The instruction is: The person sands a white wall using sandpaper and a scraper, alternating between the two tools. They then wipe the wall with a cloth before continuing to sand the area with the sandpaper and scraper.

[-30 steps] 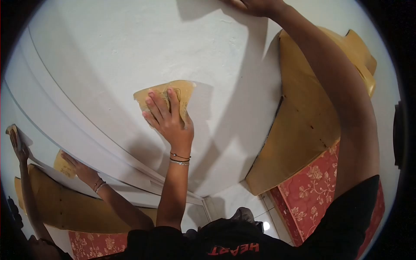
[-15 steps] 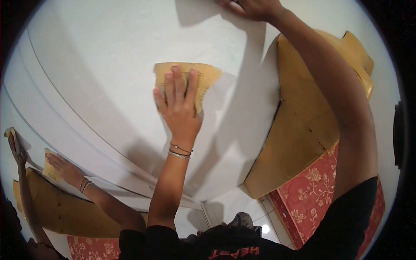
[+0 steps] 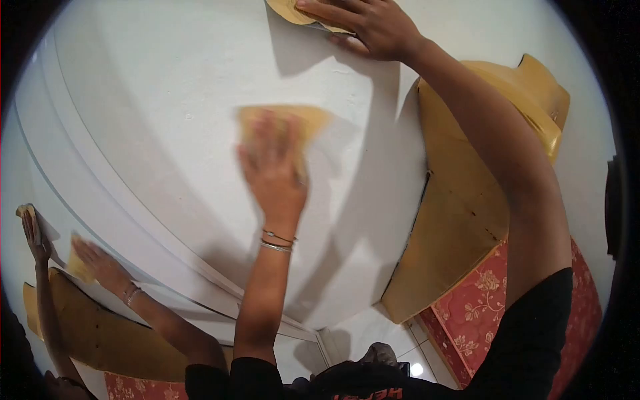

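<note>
Overhead, two hands press sandpaper flat on a chalky white wall [image 3: 167,100]
Left hand [image 3: 272,170], blurred, lies open-palmed on a tan sandpaper sheet [image 3: 313,120]; right hand [image 3: 363,27] pins another tan sheet [image 3: 288,8] at the top edge, beside a yellow-brown wooden headboard [image 3: 460,200]

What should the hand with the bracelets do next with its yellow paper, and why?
Probably slide the left hand and its tan sheet of sandpaper sideways onto a fresh patch of the white wall. The hand lies flat on the sheet, blurred mid-rub, while the right hand covers the spot higher up.
</note>
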A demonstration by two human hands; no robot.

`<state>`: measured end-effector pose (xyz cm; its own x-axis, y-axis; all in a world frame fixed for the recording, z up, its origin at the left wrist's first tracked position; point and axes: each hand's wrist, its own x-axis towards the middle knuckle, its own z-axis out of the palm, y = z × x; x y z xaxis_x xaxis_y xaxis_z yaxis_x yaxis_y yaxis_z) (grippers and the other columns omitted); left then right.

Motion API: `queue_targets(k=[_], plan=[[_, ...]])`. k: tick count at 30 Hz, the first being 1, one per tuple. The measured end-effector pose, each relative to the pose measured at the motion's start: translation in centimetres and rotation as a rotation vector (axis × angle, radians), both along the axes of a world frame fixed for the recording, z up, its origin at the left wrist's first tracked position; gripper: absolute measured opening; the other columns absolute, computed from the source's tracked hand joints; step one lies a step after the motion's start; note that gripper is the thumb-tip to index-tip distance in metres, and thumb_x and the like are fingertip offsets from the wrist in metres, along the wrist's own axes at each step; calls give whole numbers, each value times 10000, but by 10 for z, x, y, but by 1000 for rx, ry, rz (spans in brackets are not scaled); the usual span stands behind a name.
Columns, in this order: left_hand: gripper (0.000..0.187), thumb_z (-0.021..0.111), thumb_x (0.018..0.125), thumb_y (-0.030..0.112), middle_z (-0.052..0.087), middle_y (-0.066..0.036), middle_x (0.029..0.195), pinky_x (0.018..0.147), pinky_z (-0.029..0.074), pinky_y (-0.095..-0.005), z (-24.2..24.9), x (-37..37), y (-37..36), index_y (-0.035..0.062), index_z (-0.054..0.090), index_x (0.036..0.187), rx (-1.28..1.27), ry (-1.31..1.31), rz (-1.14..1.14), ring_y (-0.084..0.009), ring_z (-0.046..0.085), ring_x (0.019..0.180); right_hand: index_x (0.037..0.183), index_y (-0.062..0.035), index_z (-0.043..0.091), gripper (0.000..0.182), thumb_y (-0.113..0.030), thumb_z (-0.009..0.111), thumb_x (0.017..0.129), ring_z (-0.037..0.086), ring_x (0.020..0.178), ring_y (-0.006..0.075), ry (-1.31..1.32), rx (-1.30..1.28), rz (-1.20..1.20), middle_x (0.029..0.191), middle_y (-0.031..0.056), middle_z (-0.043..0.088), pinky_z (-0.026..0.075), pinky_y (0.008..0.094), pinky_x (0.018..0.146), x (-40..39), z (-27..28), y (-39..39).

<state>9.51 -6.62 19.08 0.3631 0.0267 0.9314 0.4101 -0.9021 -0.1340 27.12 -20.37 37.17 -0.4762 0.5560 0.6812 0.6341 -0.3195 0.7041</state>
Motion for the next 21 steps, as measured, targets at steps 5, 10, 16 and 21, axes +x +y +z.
queue_targets(k=[5,10,16,21], plan=[[489,444,847,141,252,-101,1417,1045,80,-496,50,-21,29,177,370,1329,-40,-480,-62,-251,186,1326,1341,-223,329,563,-339,477,810,152,1331,249,27,-9,-7,1434,93,198,88,425,1078,-1,-2,-1],[636,501,723,54,221,-91,1431,1058,85,-482,-52,13,-16,191,363,1329,-76,126,-114,-234,166,1334,1340,-223,332,556,-333,476,814,152,1331,243,-16,8,27,1433,89,202,86,425,1077,-1,-2,3],[531,472,789,108,253,-84,1420,1047,106,-489,-29,4,-2,196,402,1308,-73,36,-13,-222,197,1325,1337,-222,338,544,-341,467,822,148,1332,240,-46,26,10,1434,87,199,89,424,1077,1,2,3],[481,496,833,149,240,-124,1418,1039,99,-502,30,-12,18,155,406,1306,-25,-380,22,-305,201,1314,1333,-216,347,522,-358,442,839,147,1333,235,-31,27,29,1435,85,196,95,421,1076,4,-1,4]])
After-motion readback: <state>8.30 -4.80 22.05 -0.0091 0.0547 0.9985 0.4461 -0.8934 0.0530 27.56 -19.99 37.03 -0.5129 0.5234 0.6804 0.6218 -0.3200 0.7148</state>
